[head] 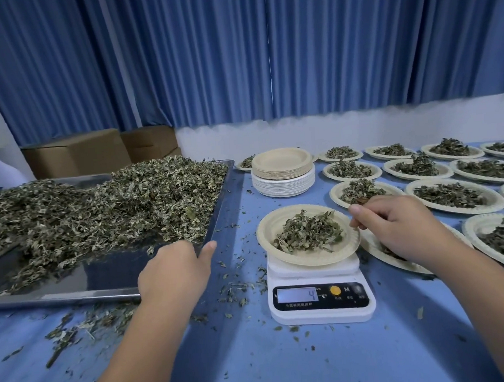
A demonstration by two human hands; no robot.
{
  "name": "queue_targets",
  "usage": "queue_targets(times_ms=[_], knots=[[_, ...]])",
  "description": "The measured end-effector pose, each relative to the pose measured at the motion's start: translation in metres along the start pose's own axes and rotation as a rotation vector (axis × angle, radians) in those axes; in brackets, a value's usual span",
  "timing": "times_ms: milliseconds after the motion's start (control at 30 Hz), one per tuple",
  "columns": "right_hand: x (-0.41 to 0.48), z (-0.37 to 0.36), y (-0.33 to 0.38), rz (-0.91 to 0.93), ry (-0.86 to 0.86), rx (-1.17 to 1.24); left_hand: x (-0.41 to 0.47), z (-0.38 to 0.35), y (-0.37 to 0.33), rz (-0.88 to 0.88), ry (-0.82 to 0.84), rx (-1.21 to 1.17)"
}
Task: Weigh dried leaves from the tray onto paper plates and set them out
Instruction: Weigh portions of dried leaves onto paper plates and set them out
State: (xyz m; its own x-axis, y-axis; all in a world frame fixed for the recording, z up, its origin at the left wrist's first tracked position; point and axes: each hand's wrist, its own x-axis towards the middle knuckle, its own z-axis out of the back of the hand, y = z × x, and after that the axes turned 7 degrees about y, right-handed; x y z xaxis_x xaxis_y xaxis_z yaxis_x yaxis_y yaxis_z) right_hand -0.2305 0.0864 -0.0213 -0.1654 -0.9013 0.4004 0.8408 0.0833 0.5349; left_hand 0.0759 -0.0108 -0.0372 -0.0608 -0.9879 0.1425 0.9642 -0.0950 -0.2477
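Observation:
A steel tray [104, 292] at the left holds a big heap of dried leaves [99, 201]. A white scale [320, 301] stands in front of me, its display showing 4. On it sits a paper plate [267, 228] with a small pile of leaves [308, 231]. My right hand [398, 227] is at that plate's right rim, fingers curled and pinching a few leaf bits. My left hand [173, 268] rests at the tray's near right corner, fingers curled down into the tray, thumb out along the rim.
A stack of unused paper plates [283, 171] stands behind the scale. Several filled plates [455, 194] cover the blue table to the right. Leaf crumbs litter the table [253, 351] near the tray. Cardboard boxes [76, 153] and a blue curtain lie behind.

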Motion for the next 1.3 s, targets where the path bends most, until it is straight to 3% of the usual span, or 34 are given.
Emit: queue_targets(times_ms=[200,400,533,667,733,833,900,1100,1300], knots=[[0.0,0.001,0.0,-0.008,-0.016,0.027,0.005,0.014,0.009,-0.005,-0.141,-0.284],[0.001,0.002,-0.002,-0.015,-0.049,0.077,0.011,0.023,-0.034,-0.241,-0.222,-0.684],[0.0,0.005,-0.004,-0.031,-0.052,0.093,0.018,0.024,-0.075,-0.328,-0.282,-0.803],[0.001,0.007,-0.006,-0.059,-0.033,0.083,0.033,0.029,-0.112,-0.442,-0.308,-0.791],[0.001,0.007,-0.008,-0.067,-0.038,0.084,0.039,0.023,-0.126,-0.507,-0.17,-0.746],[0.001,0.008,-0.011,-0.083,-0.037,0.083,0.037,0.004,-0.138,-0.588,0.165,-0.625],[0.001,0.008,-0.012,-0.086,-0.039,0.081,0.034,-0.008,-0.136,-0.603,0.253,-0.608],[0.001,0.009,-0.014,-0.093,-0.059,0.089,0.042,-0.005,-0.117,-0.582,0.02,-0.728],[0.002,0.008,-0.012,-0.097,-0.047,0.094,0.083,0.011,-0.071,-0.421,-0.105,-0.407]])
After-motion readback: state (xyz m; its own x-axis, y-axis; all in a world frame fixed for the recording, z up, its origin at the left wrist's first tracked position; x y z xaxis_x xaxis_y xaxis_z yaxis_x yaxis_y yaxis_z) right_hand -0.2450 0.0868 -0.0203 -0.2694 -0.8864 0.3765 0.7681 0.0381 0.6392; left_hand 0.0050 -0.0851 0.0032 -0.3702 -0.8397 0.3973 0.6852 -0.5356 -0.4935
